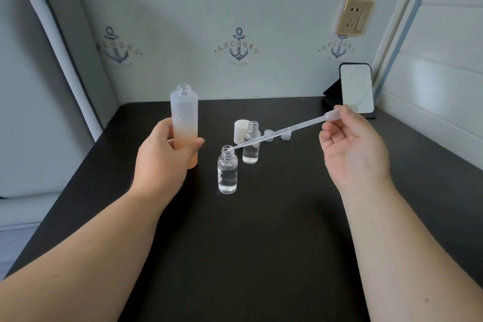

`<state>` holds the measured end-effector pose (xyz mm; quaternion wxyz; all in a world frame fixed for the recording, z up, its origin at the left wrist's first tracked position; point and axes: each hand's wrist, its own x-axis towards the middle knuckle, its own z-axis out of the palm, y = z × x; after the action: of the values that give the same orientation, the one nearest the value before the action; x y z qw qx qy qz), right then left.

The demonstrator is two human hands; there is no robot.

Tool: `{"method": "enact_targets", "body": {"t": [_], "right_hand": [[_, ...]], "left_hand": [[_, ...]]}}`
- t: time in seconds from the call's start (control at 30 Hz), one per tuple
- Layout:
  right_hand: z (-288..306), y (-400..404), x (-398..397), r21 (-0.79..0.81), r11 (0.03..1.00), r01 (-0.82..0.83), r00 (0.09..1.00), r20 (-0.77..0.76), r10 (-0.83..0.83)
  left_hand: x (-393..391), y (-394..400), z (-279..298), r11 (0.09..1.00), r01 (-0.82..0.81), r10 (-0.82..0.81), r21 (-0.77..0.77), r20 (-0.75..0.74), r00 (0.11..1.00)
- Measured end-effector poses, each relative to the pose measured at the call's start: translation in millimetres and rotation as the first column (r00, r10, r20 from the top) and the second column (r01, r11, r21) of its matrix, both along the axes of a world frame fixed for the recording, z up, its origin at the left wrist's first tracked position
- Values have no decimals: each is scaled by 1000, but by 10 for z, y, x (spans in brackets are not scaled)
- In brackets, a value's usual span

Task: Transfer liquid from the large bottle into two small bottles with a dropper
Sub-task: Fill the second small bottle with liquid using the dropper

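While the left hand [163, 154] grips the large bottle [184, 123] around its lower, peach-tinted half, fingers and thumb curled round the body, the bottle stands upright and uncapped on the dark table [261, 243], left of centre. Right hand [352, 149] pinches the bulb end of the dropper [287, 130] between thumb and fingertips, palm turned toward the camera, remaining fingers loosely curled. Dropper runs on a slant down and to the left, crossing in front of the far small bottle [251, 146]; its tip sits at the open mouth of the near small bottle [227, 170], at or just inside the rim, exact depth not discernible. Both small bottles upright, uncapped, clear, each holding clear liquid: the near one filled to roughly the shoulder, the far one only in its lower part. Near bottle stands just right of the large bottle, apart from it. White cap [241, 131] stands behind the far bottle; two small clear caps [286, 135] lie to its right. Phone [356, 87] leans on a stand at the table's back right corner, beneath a wall socket [354, 17].
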<state>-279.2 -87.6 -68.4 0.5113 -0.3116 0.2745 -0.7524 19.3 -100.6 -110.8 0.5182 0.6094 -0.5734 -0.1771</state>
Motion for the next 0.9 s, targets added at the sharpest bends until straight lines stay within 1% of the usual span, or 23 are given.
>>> {"method": "enact_targets", "body": {"t": [0.33, 0.63, 0.9], "right_hand": [[0, 1, 1, -20, 1000, 16, 999, -29, -16], [25, 22, 18, -21, 1000, 23, 999, -23, -23], [21, 26, 14, -28, 999, 29, 999, -15, -30]], "left_hand": [[-6, -27, -3, 1000, -1, 1, 10, -16, 1000], [-4, -16, -4, 1000, 9, -8, 9, -51, 999], [2, -21, -9, 1000, 9, -8, 8, -51, 999]]}}
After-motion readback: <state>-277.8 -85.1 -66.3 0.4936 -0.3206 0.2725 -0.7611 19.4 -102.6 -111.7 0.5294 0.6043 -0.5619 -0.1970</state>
